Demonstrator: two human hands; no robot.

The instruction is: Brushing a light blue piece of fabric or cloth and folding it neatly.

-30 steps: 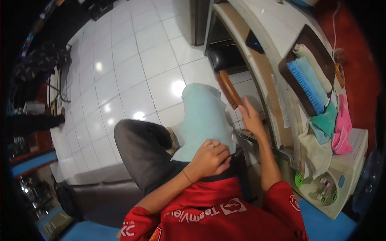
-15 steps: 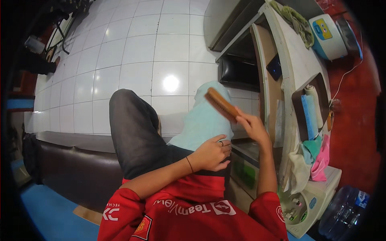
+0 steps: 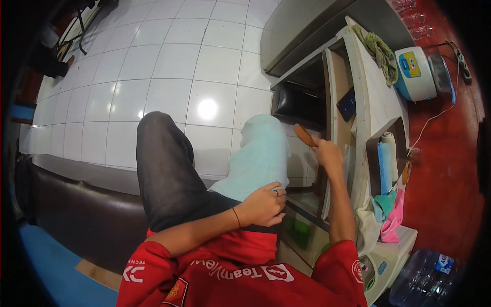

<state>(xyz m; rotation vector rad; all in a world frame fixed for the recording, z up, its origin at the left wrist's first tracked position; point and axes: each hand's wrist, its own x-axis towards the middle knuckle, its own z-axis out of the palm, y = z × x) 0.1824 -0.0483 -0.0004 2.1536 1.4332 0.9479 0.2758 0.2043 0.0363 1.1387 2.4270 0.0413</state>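
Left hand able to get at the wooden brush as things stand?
Probably yes. Nothing visible stands between the left hand, at the near edge of the pale-blue cloth, and the wooden brush; the right hand grips one end but leaves the other exposed.

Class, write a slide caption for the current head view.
Right hand holds a brown brush beside draped pale blue cloth, left hand at its near edge.
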